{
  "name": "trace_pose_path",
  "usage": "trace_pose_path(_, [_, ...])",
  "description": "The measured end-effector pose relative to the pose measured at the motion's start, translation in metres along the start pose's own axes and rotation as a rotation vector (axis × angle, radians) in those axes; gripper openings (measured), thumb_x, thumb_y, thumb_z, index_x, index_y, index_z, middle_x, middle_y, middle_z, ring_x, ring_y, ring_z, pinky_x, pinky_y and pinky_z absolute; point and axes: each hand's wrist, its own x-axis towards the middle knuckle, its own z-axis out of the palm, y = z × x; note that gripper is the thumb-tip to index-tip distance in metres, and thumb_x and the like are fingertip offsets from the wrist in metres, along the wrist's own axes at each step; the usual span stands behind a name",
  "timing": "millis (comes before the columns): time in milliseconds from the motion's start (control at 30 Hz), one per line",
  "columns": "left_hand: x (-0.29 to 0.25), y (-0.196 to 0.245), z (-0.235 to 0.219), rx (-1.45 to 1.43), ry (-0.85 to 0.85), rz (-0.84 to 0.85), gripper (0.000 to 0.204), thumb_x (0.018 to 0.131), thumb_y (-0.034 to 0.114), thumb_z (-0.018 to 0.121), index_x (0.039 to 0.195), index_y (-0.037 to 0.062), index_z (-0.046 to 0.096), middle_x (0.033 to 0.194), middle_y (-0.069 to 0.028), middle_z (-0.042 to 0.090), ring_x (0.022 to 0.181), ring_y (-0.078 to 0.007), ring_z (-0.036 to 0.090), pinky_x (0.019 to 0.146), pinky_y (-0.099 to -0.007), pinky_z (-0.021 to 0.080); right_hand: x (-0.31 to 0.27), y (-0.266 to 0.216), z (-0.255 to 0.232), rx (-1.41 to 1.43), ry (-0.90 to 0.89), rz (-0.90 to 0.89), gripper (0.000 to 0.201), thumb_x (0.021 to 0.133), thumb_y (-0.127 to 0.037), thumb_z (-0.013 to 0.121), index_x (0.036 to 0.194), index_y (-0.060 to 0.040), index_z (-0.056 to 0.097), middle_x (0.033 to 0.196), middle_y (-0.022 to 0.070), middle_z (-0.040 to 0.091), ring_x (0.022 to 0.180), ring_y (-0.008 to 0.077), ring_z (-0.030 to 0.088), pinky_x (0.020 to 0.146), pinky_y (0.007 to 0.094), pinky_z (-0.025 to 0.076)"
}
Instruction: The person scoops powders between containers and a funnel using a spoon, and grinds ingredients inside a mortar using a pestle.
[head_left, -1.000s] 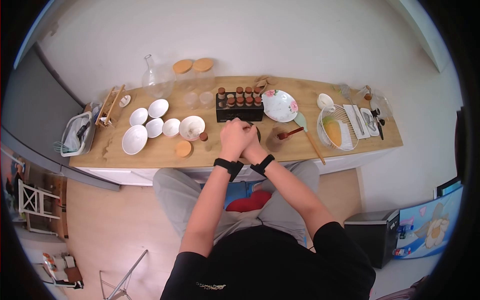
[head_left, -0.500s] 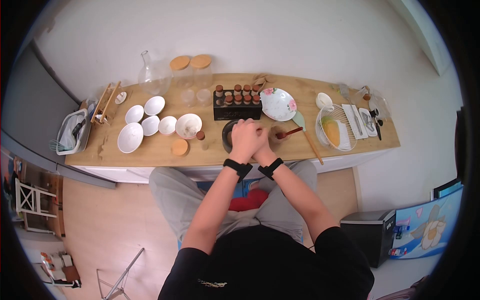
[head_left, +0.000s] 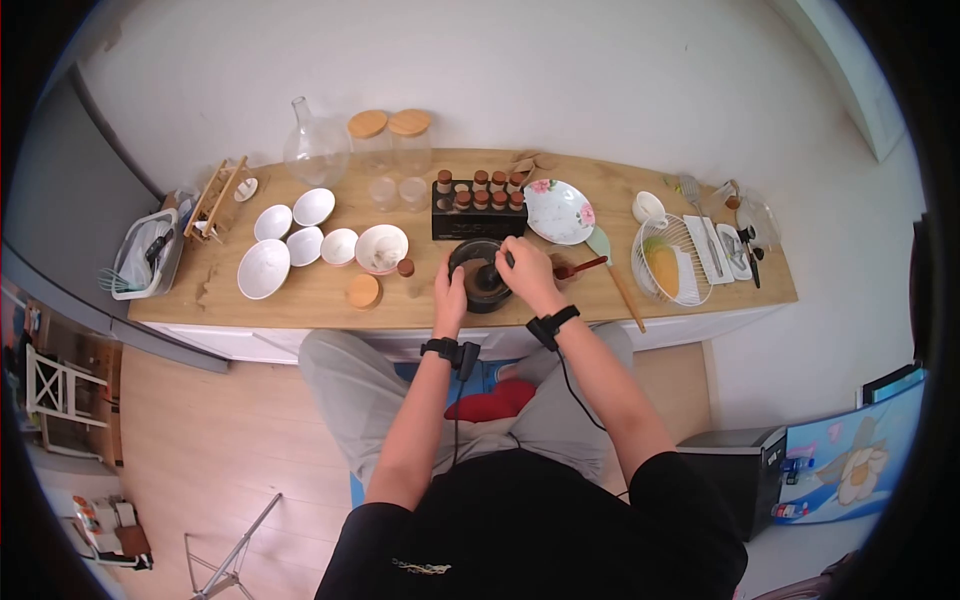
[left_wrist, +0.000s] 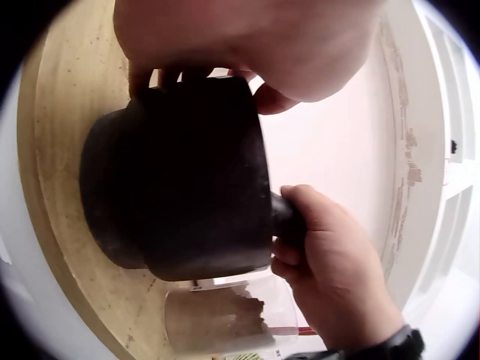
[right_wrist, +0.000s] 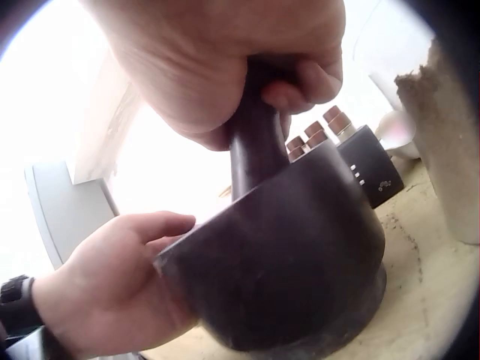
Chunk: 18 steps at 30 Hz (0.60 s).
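Note:
A dark stone mortar [head_left: 470, 247] stands on the counter in front of the person. The left hand [head_left: 450, 300] holds its left side, with the thumb near the rim in the right wrist view and the other fingers along the wall. Gripped in the right hand [head_left: 532, 272] is a dark pestle [right_wrist: 256, 154], its lower end inside the mortar. The mortar's contents are hard to make out. Close to the right hand is a clear jar [left_wrist: 225, 315] of brown powder, with a red-brown spoon [head_left: 585, 266] in it.
Behind the mortar sits a black rack [head_left: 478, 222] of cork-topped spice bottles. White bowls [head_left: 263, 270], a wooden lid [head_left: 364, 291] and a small bottle [head_left: 407, 280] lie leftward. A floral plate [head_left: 560, 212], a spatula [head_left: 622, 285] and a wire basket [head_left: 645, 270] are rightward.
Earlier both hands were clasped together over the mortar. They have parted: the left has moved to the mortar's side, while the right holds the pestle alone.

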Motion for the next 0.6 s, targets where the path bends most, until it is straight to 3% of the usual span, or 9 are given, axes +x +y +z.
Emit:
trace_pose_path(233, [-0.006,-0.003,-0.005,-0.02,-0.063,0.057,0.045,0.097,0.011,0.044,0.139,-0.0057,0.04,0.129,-0.0211,0.055,0.119,-0.0269,0.054,0.103,-0.0328,0.039,0.002,-0.053,0.011,-0.042,0.016,-0.31,0.011,0.081,-0.017,0.065,0.084,-0.0076,0.06,0.082,0.0097,0.057,0.069,0.0321,0.063,0.059,0.0413,0.051])
trace_pose_path(300, [-0.006,-0.004,-0.005,0.009,-0.055,0.09,0.045,0.098,0.011,0.043,0.139,-0.0057,0.04,0.13,-0.0217,0.055,0.12,-0.0277,0.053,0.103,-0.0331,0.038,0.016,-0.05,0.018,-0.04,-0.006,-0.269,0.01,0.081,-0.017,0.065,0.084,-0.0085,0.061,0.083,0.0098,0.058,0.07,0.0337,0.062,0.061,0.0436,0.051])
trace_pose_path(400, [-0.008,0.003,-0.006,0.086,-0.07,0.14,0.044,0.098,0.01,0.042,0.139,-0.0057,0.04,0.135,-0.0207,0.052,0.125,-0.0292,0.049,0.107,-0.0341,0.035,0.031,-0.031,0.017,-0.022,0.002,-0.058,0.012,0.081,-0.019,0.065,0.086,-0.0085,0.061,0.084,0.0116,0.062,0.078,0.0351,0.063,0.065,0.0447,0.051])
trace_pose_path(600, [-0.005,-0.007,0.002,-0.096,-0.019,0.132,0.041,0.097,0.008,0.044,0.136,-0.0053,0.044,0.13,-0.017,0.055,0.12,-0.0243,0.052,0.104,-0.0323,0.037,0.003,0.007,0.001,-0.035,-0.033,-0.001,0.012,0.084,-0.02,0.063,0.086,-0.0086,0.059,0.08,0.0124,0.062,0.072,0.0356,0.063,0.062,0.0458,0.051])
